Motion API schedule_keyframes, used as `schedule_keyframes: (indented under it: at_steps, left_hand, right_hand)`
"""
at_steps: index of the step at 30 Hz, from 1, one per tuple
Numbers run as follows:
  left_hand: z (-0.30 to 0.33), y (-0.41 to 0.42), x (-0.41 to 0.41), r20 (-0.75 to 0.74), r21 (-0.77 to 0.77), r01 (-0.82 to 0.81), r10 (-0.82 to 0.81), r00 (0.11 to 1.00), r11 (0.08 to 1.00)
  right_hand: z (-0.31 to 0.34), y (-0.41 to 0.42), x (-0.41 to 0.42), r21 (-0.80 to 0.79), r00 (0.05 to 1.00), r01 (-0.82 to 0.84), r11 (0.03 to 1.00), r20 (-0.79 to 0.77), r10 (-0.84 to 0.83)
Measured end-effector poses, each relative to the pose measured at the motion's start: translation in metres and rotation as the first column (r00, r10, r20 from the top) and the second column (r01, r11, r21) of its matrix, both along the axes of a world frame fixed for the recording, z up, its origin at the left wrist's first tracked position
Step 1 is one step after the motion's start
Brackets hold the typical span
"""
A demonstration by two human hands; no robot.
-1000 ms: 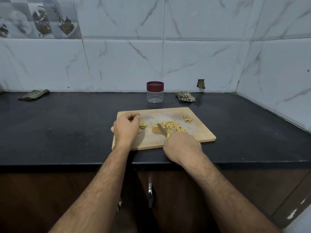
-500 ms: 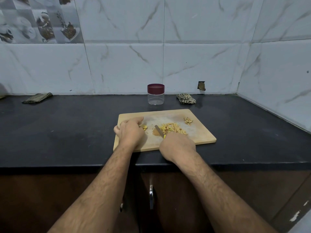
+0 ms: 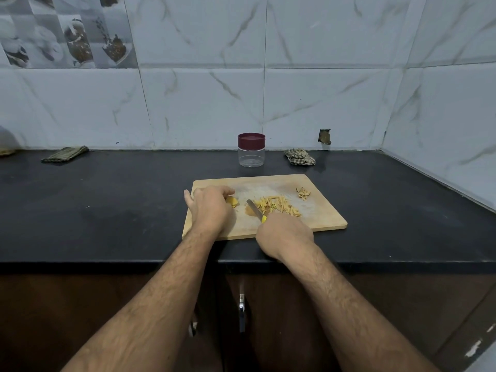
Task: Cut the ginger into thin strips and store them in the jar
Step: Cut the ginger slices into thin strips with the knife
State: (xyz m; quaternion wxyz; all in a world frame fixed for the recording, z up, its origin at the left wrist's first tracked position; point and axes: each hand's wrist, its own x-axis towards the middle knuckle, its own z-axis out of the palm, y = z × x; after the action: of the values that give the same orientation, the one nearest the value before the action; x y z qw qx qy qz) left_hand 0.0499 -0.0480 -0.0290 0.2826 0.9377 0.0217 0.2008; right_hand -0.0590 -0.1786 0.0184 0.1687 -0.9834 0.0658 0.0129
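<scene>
A wooden cutting board [image 3: 319, 218] lies on the black counter. My left hand [image 3: 210, 208] rests on the board's left part, its fingers curled on a small ginger piece [image 3: 233, 202]. My right hand [image 3: 284, 233] grips a yellow-handled knife [image 3: 255, 210], whose blade points up-left and lies beside a pile of thin ginger strips [image 3: 276, 205]. A small heap of peel scraps [image 3: 303, 193] sits at the board's far right. The clear jar [image 3: 251, 150] with a maroon lid on stands behind the board by the wall.
A crumpled checked cloth [image 3: 299, 157] lies right of the jar and a folded green cloth [image 3: 65, 154] at the far left. Tiled walls close the back and right. The black counter [image 3: 107, 210] ends at a front edge above dark cabinet doors.
My left hand has slid right over the ginger piece and now covers most of it. The knife hand shifted slightly left along the strips. The camera tilted up a little.
</scene>
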Motion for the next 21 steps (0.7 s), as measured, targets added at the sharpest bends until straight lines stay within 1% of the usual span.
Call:
schedule_keyframes:
  at_steps: [3, 7, 13, 17, 19, 21]
  left_hand:
    - [0.001, 0.000, -0.001, 0.053, 0.020, -0.007, 0.005, 0.999, 1.000]
    - [0.007, 0.002, -0.002, 0.071, 0.003, 0.005, -0.005, 0.997, 1.000]
    - [0.018, 0.007, -0.006, 0.036, 0.072, 0.001, -0.004, 0.999, 0.997]
    - [0.022, 0.011, -0.004, -0.022, 0.098, -0.002, 0.005, 1.000, 0.995]
    - [0.024, 0.010, -0.004, -0.039, 0.077, -0.001, 0.004, 0.999, 0.997]
    - [0.028, 0.008, -0.005, -0.053, 0.016, 0.003, -0.003, 0.999, 1.000]
  right_hand:
    - [-0.001, -0.002, -0.001, 0.012, 1.000, -0.010, 1.000, 0.010, 0.010]
    - [-0.001, -0.005, -0.002, 0.040, 1.000, -0.017, 0.999, 0.020, 0.016]
    - [-0.003, -0.007, -0.001, 0.069, 0.999, -0.018, 0.997, 0.031, 0.016]
    - [-0.004, -0.007, -0.001, 0.070, 0.999, -0.019, 0.997, 0.038, 0.016]
    - [-0.004, -0.007, -0.001, 0.070, 0.999, -0.019, 0.997, 0.038, 0.016]
    - [-0.005, -0.008, 0.000, 0.074, 0.999, -0.019, 0.997, 0.035, 0.016]
